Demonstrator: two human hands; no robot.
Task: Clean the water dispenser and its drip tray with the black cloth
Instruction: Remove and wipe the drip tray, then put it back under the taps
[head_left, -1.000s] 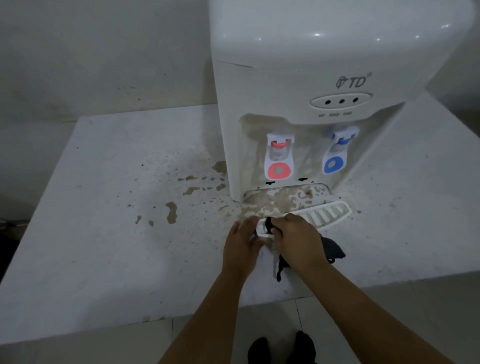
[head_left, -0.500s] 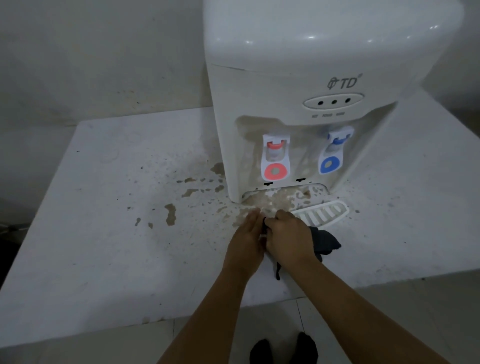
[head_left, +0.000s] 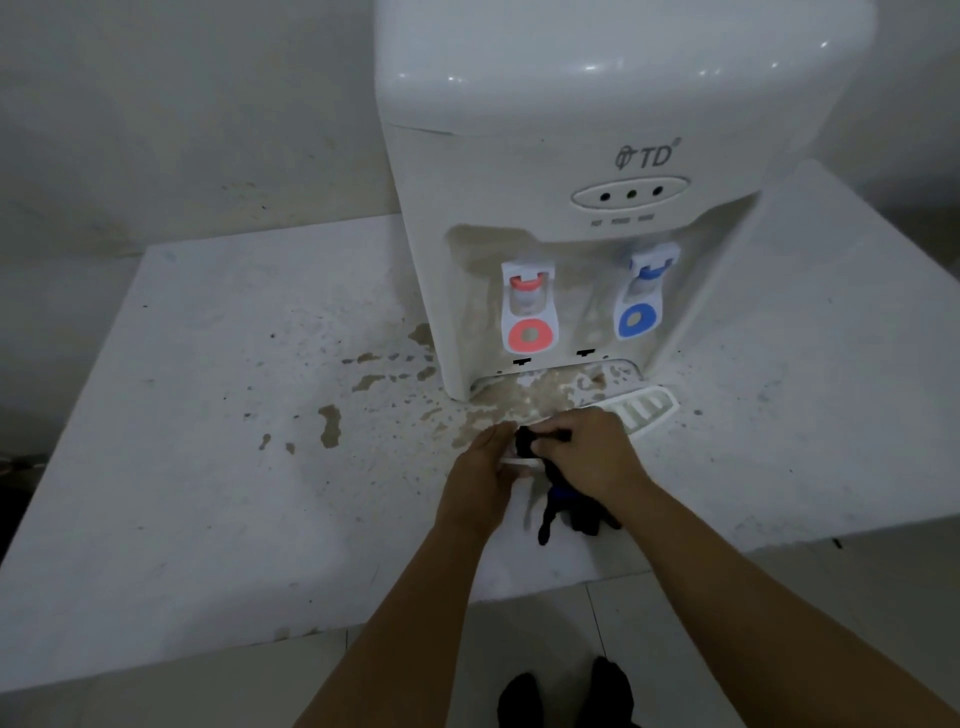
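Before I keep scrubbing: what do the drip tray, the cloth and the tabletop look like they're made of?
Drip tray: white moulded plastic, judging by its smooth slotted grille. Black cloth: soft fabric, limp and bunched under the right hand; the weave is not discernible. Table: hard white top, matte and brown-stained, perhaps painted or laminate; unclear.

A white table (head_left: 218, 493) fills the middle and left of the frame, its top marked with brown stains (head_left: 329, 426) and small specks left of centre. Behind it, across the upper left, stands a pale wall (head_left: 182, 114) with faint smudges. Along the bottom edge lies a light tiled floor (head_left: 208, 691), and two black shoes (head_left: 566, 696) show at bottom centre.
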